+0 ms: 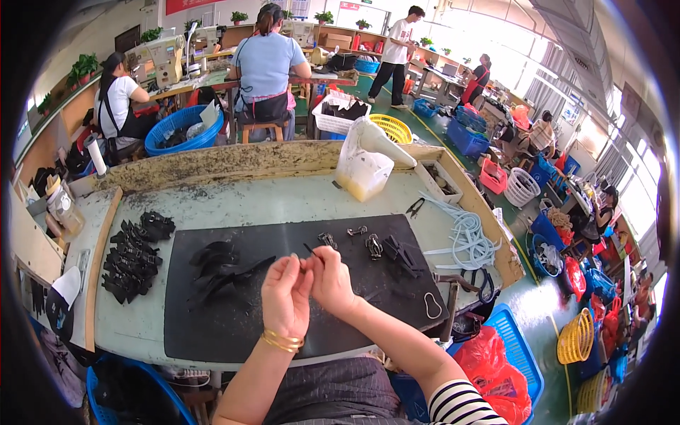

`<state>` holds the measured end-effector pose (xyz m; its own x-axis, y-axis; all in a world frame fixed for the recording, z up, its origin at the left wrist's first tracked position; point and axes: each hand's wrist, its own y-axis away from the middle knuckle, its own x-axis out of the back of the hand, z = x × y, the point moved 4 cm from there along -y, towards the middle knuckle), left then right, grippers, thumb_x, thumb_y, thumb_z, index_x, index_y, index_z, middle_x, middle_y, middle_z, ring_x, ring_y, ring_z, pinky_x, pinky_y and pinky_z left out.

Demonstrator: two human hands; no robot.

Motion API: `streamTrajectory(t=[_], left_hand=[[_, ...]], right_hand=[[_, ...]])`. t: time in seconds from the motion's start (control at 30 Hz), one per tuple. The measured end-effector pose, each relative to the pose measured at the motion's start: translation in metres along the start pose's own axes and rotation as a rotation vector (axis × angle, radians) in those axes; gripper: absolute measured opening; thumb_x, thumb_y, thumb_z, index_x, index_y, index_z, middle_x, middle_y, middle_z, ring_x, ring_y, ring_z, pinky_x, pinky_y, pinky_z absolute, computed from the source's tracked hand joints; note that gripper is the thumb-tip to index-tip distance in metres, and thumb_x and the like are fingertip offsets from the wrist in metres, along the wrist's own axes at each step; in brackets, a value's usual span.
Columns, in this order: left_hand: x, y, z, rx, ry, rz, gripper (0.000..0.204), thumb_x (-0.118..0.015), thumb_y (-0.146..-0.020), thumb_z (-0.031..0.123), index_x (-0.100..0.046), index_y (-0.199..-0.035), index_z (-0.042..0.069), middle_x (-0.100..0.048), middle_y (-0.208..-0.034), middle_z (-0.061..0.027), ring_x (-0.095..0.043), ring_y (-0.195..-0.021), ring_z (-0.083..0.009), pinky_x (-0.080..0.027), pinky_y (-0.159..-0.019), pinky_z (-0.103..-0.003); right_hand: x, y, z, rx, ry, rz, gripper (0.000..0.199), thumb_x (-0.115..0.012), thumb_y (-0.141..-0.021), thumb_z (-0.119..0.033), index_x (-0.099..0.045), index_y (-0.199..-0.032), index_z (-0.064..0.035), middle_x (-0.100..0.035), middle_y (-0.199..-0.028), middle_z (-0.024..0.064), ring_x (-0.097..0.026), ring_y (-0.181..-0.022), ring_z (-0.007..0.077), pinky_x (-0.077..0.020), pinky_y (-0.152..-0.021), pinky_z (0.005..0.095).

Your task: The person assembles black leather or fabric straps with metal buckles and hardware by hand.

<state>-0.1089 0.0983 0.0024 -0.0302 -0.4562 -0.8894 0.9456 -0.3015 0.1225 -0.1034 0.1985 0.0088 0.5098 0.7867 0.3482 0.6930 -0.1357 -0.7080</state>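
Note:
Over the black mat [234, 326] my two hands meet, fingertips almost touching. My right hand [331, 282] is closed in a pinch, with a thin black strip [308, 248] poking out above its fingers. My left hand [286, 292], a gold bangle on its wrist, is pinched too; what sits in its fingertips is too small to make out. Long black pieces [223, 268] lie fanned on the mat beside the left hand. Beyond the right hand are metal buckles [373, 246] and a bundle of black straps [402, 256].
Black pieces with buckles [134, 256] are heaped left of the mat. A cut-open white plastic jug [363, 170], small black snips [415, 207] and a pale blue cord coil [467, 237] lie toward the back and right. A wooden rim [234, 154] borders the table. Co-workers sit beyond it.

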Motion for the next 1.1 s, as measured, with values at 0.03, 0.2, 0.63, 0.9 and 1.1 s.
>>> streamTrajectory(t=[0.03,0.2,0.63,0.9,1.1], left_hand=[[0.003,-0.004,0.006,-0.139,-0.035,0.013,0.005,-0.057,-0.089,0.007,-0.059,-0.092,0.004,-0.062,-0.086,-0.0049,-0.063,-0.077,-0.0117,-0.055,-0.068,-0.018],[0.009,0.007,0.043,-0.344,-0.175,0.151,0.011,-0.06,-0.086,0.004,-0.061,-0.096,0.0,-0.063,-0.095,-0.0097,-0.063,-0.084,-0.0148,-0.055,-0.075,-0.022],[0.027,0.067,0.055,-0.356,-0.596,0.021,0.01,-0.059,-0.085,-0.004,-0.058,-0.095,-0.003,-0.065,-0.088,-0.0085,-0.063,-0.082,-0.0118,-0.052,-0.075,-0.022],[0.046,0.084,0.063,-0.287,-0.721,-0.004,0.011,-0.061,-0.084,-0.003,-0.059,-0.094,-0.002,-0.065,-0.088,-0.0072,-0.062,-0.082,-0.0093,-0.051,-0.074,-0.02],[0.067,0.1,0.084,-0.185,-0.679,0.032,0.022,-0.065,-0.081,-0.002,-0.06,-0.103,-0.002,-0.065,-0.092,-0.007,-0.062,-0.084,-0.0106,-0.051,-0.073,-0.02]], right_hand=[[-0.001,-0.006,-0.005,0.058,0.042,0.01,0.01,-0.049,-0.089,-0.002,-0.045,-0.098,-0.0008,-0.059,-0.073,0.0151,-0.061,-0.063,0.0325,-0.0481,-0.055,0.0395],[-0.008,-0.017,0.024,-0.185,-0.001,0.018,0.006,-0.053,-0.089,-0.006,-0.049,-0.09,-0.0009,-0.058,-0.074,0.0125,-0.06,-0.066,0.0236,-0.047,-0.061,0.0329],[0.013,0.022,-0.103,0.408,0.13,-0.228,0.025,-0.069,-0.063,0.008,-0.06,-0.085,0.0002,-0.06,-0.074,0.0086,-0.058,-0.06,0.0212,-0.0476,-0.054,0.029],[0.0,0.025,-0.099,0.113,0.032,-0.375,0.018,-0.065,-0.071,0.004,-0.062,-0.089,0.0011,-0.061,-0.077,0.0094,-0.059,-0.063,0.023,-0.0486,-0.058,0.0301],[-0.057,-0.019,-0.056,-0.052,-0.039,-0.495,0.006,-0.062,-0.079,-0.004,-0.061,-0.085,-0.0018,-0.061,-0.077,0.011,-0.061,-0.069,0.0253,-0.0486,-0.062,0.0339]])
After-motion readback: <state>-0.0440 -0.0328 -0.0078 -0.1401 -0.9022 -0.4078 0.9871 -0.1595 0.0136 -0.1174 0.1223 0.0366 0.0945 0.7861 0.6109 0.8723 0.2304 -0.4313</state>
